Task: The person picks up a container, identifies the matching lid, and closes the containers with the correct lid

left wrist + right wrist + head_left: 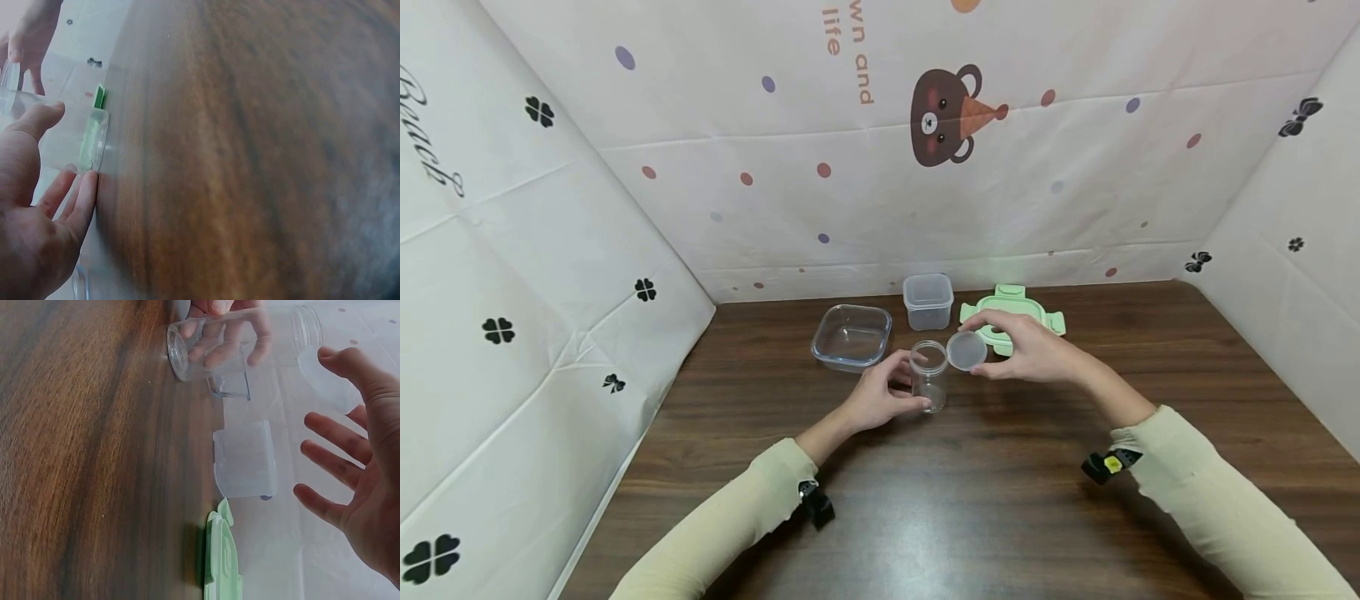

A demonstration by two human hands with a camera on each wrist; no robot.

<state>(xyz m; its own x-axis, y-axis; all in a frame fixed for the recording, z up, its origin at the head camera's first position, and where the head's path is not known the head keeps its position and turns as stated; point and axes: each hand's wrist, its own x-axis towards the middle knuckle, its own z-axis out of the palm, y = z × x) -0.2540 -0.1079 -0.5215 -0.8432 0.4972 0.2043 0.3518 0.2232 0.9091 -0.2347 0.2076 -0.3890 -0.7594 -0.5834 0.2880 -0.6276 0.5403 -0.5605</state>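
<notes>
In the head view, a clear jar stands upright over the worktop, set back from the far edge near its middle. The left hand curls around it, and the left wrist view shows the thumb on one side and fingers on the other. Whether the base touches the wood, I cannot tell.

The right hand pinches a round lid between thumb and forefinger, just beside the jar's rim. Only the right wrist view shows the other fingers plainly, spread apart and free of the lid.

Along the far edge, the head view shows a glass container left of the middle, a small plastic box near the middle, and a green lid toward the far right corner, partly covered by the right hand. The right wrist view shows that green lid edge-on, one flap raised.
</notes>
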